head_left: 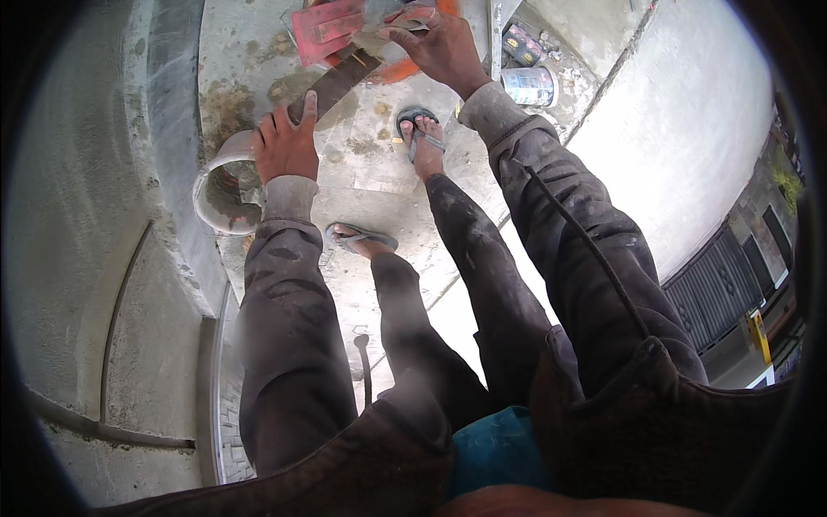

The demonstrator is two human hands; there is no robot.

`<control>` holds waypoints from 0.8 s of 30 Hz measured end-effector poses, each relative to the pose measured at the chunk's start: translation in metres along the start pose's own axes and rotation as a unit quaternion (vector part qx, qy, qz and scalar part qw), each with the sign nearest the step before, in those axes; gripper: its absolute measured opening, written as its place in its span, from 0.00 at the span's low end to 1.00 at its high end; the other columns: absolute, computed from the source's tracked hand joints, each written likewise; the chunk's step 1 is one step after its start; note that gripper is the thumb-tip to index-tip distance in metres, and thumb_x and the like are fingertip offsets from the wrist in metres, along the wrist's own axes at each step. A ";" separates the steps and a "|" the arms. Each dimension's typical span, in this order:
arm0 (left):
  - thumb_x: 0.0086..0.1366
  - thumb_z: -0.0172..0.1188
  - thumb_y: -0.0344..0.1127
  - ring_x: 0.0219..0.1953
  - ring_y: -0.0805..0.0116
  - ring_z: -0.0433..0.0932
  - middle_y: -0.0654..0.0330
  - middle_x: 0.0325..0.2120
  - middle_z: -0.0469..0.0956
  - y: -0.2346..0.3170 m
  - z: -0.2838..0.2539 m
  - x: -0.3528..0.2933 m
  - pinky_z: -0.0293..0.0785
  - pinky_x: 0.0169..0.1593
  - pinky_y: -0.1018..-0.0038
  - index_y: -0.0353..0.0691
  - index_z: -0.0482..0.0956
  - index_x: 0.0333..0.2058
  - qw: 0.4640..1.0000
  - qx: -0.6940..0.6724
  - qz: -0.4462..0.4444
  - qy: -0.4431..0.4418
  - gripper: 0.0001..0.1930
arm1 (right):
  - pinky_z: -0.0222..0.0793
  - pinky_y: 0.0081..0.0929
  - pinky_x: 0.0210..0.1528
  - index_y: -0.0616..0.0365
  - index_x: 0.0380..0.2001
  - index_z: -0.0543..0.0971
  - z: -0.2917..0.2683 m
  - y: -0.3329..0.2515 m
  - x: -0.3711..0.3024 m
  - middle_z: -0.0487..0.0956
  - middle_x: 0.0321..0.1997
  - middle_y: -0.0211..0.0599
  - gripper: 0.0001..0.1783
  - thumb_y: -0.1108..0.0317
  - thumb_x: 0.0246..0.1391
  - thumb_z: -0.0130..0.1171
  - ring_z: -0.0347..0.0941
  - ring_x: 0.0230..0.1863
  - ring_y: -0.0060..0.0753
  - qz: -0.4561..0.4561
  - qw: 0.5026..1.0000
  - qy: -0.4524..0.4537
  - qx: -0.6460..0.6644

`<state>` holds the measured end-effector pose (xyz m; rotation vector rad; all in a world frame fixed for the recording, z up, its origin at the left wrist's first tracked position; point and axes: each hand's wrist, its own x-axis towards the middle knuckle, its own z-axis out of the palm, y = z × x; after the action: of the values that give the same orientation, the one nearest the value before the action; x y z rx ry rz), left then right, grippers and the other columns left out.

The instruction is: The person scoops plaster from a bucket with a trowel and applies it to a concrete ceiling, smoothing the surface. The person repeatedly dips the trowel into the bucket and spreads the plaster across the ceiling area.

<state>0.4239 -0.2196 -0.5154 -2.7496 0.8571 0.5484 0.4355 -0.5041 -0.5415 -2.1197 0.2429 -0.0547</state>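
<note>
Can't make out any wording tbh, just blurry print on the pale bucket [528, 87] right of the right hand [445, 53].

Grey cement-plastered wall [77, 215] filling left side, shaded, surface rough and streaked; dark recessed groove [125, 310] curving down it, meeting another near bottom. Concrete floor [370, 177] below, dusty, blotched with brownish damp stains [226, 108]. Dark joint line [613, 76] crossing at upper right; beyond it, pale ground [689, 103] nearly washed out by strong daylight. Far right: dark ribbed metal gate [715, 280], grey building front, bit of green foliage [786, 183].
</note>
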 end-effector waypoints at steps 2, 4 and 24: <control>0.66 0.55 0.32 0.57 0.55 0.69 0.58 0.56 0.70 -0.001 -0.009 0.002 0.63 0.59 0.58 0.68 0.68 0.66 0.999 0.009 -0.001 -0.032 0.31 | 0.78 0.30 0.41 0.53 0.38 0.85 0.012 0.000 0.000 0.86 0.33 0.39 0.12 0.61 0.52 0.70 0.83 0.37 0.35 0.065 0.996 -0.057 -0.021; 0.65 0.56 0.32 0.56 0.55 0.70 0.58 0.56 0.71 -0.003 -0.017 0.004 0.64 0.58 0.58 0.67 0.69 0.65 0.999 -0.006 0.004 -0.045 0.31 | 0.76 0.31 0.42 0.53 0.37 0.84 0.011 0.001 -0.004 0.85 0.33 0.38 0.09 0.64 0.52 0.68 0.82 0.37 0.38 0.071 0.996 -0.049 -0.026; 0.71 0.55 0.36 0.48 0.56 0.80 0.54 0.49 0.81 0.005 0.042 -0.015 0.74 0.52 0.63 0.46 0.71 0.64 0.842 -0.526 -0.077 -0.091 0.23 | 0.77 0.30 0.42 0.51 0.33 0.87 -0.002 0.048 -0.045 0.86 0.37 0.31 0.08 0.61 0.53 0.69 0.83 0.36 0.35 0.119 0.986 0.111 0.045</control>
<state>0.3970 -0.2033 -0.5478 -3.5222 0.2752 1.6077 0.3836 -0.5215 -0.5786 -1.9807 0.6129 -0.1585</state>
